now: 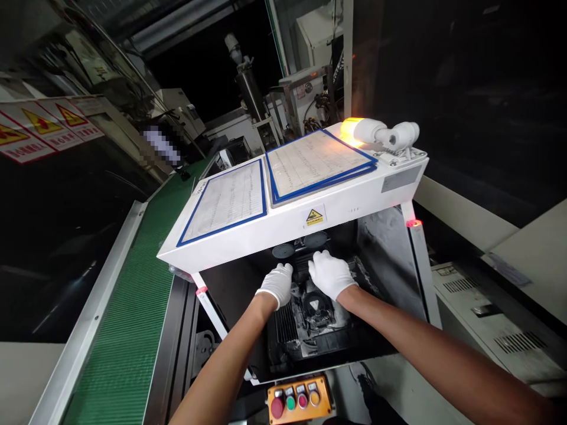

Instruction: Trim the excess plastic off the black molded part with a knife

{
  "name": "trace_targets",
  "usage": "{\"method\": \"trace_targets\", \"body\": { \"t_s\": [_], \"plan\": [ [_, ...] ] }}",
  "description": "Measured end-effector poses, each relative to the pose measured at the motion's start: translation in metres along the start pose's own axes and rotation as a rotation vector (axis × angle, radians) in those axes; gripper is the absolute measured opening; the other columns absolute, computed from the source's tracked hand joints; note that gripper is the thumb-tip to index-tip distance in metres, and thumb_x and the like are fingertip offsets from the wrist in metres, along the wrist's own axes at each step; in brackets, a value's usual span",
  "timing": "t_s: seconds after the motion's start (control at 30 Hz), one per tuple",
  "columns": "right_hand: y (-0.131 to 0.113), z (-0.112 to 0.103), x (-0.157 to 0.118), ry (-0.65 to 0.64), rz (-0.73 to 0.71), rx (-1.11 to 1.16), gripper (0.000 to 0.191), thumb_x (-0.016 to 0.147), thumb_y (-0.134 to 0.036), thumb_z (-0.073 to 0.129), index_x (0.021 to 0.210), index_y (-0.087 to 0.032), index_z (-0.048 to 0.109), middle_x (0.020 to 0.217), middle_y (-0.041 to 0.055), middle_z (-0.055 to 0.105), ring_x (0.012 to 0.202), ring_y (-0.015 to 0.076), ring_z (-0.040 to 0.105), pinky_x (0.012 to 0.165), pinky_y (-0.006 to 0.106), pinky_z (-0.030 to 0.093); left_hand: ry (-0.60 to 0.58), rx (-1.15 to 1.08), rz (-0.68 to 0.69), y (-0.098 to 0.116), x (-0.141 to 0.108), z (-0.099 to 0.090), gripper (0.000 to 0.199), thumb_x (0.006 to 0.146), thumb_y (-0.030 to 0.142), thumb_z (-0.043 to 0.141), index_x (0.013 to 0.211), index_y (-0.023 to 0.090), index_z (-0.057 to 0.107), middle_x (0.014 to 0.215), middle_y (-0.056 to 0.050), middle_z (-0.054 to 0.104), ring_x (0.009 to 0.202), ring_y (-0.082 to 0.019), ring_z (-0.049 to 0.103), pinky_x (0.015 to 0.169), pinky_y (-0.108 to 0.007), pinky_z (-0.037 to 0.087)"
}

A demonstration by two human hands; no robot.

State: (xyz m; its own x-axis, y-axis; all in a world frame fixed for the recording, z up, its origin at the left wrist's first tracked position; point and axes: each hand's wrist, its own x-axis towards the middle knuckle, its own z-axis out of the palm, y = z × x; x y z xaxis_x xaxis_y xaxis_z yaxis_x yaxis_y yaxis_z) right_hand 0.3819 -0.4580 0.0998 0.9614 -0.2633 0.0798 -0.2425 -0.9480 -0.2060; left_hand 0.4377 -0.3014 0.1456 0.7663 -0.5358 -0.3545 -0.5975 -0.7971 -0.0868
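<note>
Both hands wear white gloves and reach into the dark opening of a white machine (283, 233). My left hand (277, 285) has its fingers curled; what they hold, if anything, is hidden. To its right, my right hand (330, 273) is also curled, over the upper part of a dark mechanical assembly (316, 308) with a round middle. Its fingertips point away from the camera and their contact is too hidden to make out. Two dark round discs, a left one (283, 251) and a right one (315, 239), show just beyond the hands.
A green conveyor belt (128, 313) runs along the left. Blue-framed sheets (319, 162) and a glowing orange lamp (354, 130) are on the machine's top. An orange button box (299, 401) sits below the opening. Upright posts (423, 271) flank it.
</note>
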Motion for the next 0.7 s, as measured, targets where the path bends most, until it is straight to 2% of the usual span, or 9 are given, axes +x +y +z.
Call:
{"method": "trace_targets", "body": {
  "t_s": [0.27,0.5,0.6,0.7],
  "plan": [
    [0.009,0.003,0.000,-0.030,-0.064,-0.054,0.028,0.108,-0.042,0.051,0.108,-0.014,0.058,0.099,0.0095,0.058,0.080,0.0271,0.067,0.064,0.033,0.056,0.070,-0.107,-0.012,0.001,0.003,0.015,0.046,0.090,0.028,0.070,0.131,0.013,0.056,0.131,-0.016,0.061,0.114,-0.027,0.064,0.100,-0.047,0.054],
    [0.008,0.001,-0.005,-0.066,-0.076,-0.101,0.036,0.107,-0.048,0.054,0.109,-0.012,0.058,0.100,0.0118,0.058,0.080,0.0267,0.067,0.067,0.032,0.055,0.137,-0.248,-0.086,0.009,0.001,0.022,0.046,0.091,0.040,0.068,0.127,0.014,0.058,0.128,-0.014,0.063,0.113,-0.027,0.064,0.100,-0.049,0.054],
    [0.011,-0.002,-0.009,-0.092,-0.094,-0.126,0.039,0.108,-0.048,0.052,0.116,-0.010,0.057,0.107,0.0156,0.057,0.084,0.0278,0.067,0.071,0.033,0.056,0.155,-0.344,-0.132,0.015,0.003,0.024,0.046,0.091,0.041,0.068,0.128,0.014,0.059,0.131,-0.015,0.063,0.115,-0.029,0.064,0.101,-0.051,0.053],
    [0.016,-0.005,-0.020,-0.103,-0.138,-0.156,0.050,0.107,-0.047,0.053,0.138,-0.009,0.047,0.123,0.0209,0.053,0.088,0.0290,0.068,0.072,0.035,0.057,0.221,-0.479,-0.198,0.011,-0.008,0.030,0.057,0.090,0.037,0.068,0.139,0.013,0.052,0.137,-0.017,0.060,0.120,-0.030,0.063,0.104,-0.048,0.052]
  ]
}}
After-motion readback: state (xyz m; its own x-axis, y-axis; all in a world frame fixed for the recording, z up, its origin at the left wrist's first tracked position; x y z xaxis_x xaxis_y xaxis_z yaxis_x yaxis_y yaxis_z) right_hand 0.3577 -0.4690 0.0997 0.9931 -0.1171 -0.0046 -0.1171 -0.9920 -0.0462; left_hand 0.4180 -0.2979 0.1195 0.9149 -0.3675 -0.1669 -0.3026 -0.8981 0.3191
